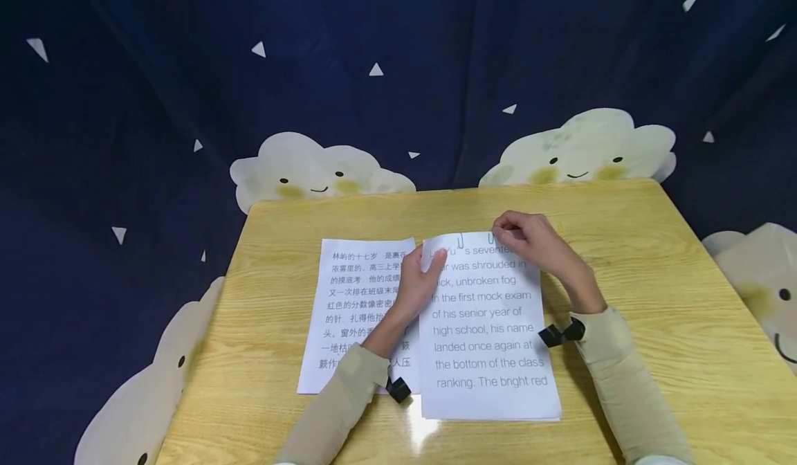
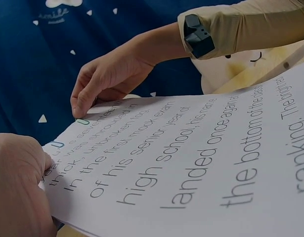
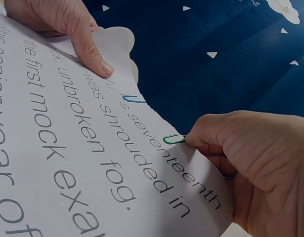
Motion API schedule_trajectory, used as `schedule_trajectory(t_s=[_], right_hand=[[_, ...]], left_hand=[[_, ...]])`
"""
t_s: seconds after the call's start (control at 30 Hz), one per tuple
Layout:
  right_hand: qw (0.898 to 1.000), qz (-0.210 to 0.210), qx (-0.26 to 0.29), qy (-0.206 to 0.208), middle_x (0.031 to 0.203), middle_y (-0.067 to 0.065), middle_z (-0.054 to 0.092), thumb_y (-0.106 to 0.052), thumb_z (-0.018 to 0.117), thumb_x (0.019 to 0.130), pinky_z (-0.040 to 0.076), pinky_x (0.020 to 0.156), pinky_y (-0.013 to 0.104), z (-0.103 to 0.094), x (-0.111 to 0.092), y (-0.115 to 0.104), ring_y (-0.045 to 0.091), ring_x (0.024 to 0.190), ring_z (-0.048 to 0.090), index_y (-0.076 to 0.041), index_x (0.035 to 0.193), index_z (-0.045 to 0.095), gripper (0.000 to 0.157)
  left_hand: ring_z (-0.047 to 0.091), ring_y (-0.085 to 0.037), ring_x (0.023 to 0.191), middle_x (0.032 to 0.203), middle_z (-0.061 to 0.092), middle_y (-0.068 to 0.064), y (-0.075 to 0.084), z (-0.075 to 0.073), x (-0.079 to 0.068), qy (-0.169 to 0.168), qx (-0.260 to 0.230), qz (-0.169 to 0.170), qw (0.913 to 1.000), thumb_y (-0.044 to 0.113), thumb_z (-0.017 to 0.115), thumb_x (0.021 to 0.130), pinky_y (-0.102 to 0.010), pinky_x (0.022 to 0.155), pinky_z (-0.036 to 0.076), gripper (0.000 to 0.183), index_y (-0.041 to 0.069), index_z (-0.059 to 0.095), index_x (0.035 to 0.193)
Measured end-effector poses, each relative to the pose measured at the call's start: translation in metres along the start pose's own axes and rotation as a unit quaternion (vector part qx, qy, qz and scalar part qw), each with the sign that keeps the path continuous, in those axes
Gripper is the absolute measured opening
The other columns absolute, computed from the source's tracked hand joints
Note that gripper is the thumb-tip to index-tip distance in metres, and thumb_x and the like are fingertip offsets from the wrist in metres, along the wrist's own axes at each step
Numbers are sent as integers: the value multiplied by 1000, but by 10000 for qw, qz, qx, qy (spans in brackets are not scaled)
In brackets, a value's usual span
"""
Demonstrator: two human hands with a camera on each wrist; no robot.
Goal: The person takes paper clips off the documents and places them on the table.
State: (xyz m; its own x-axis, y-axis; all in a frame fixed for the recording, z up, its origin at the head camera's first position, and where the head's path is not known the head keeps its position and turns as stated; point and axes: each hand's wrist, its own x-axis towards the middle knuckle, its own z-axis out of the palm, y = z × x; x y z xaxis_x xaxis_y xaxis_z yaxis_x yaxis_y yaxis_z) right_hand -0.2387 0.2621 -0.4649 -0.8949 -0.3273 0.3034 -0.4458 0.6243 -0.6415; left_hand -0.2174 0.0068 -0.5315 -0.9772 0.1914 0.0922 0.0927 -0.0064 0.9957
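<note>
A stack of white sheets printed in English (image 1: 486, 326) is held with its top end raised. My left hand (image 1: 418, 281) grips its upper left edge, thumb on the printed face. On the top edge sits a blue paper clip (image 3: 134, 98). To its right is a green paper clip (image 3: 173, 139), whose outer end my right hand (image 1: 532, 243) pinches at the paper's edge. A thin bluish line shows between the right fingers in the right wrist view; I cannot tell what it is.
Sheets printed in Chinese (image 1: 355, 299) lie on the wooden table (image 1: 654, 299), partly under my left forearm. A small yellow item (image 1: 560, 228), too small to make out, lies beyond my right hand. A dark blue curtain (image 1: 436, 50) with cloud shapes hangs behind the table.
</note>
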Motion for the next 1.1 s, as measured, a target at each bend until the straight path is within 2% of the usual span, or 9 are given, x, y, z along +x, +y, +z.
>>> schedule_trajectory(t_s=[0.4, 0.63, 1.1], right_hand=[[9999, 83, -38, 99, 91, 3, 73, -11, 66, 102, 48, 76, 15, 2, 0, -3, 18, 81, 64, -9, 98, 74, 9], [9996, 198, -3, 184, 91, 2, 72, -11, 69, 100, 47, 77, 15, 1, -1, -6, 17, 82, 63, -10, 97, 73, 5], [9998, -16, -31, 219, 93, 4, 73, -13, 65, 104, 46, 76, 14, 1, -1, -5, 19, 81, 62, -8, 99, 73, 11]], left_hand=[[70, -20, 61, 80, 74, -9, 0, -1, -1, 22, 59, -61, 10000, 38, 63, 105, -32, 62, 61, 36, 12, 69, 128], [70, -19, 61, 80, 74, -9, 3, -1, -2, 26, 83, -51, 9999, 39, 62, 105, -32, 62, 62, 36, 11, 68, 128], [71, -19, 63, 82, 74, -10, 6, -3, -1, 23, 40, 90, 9999, 34, 63, 106, -33, 66, 62, 35, 9, 68, 129]])
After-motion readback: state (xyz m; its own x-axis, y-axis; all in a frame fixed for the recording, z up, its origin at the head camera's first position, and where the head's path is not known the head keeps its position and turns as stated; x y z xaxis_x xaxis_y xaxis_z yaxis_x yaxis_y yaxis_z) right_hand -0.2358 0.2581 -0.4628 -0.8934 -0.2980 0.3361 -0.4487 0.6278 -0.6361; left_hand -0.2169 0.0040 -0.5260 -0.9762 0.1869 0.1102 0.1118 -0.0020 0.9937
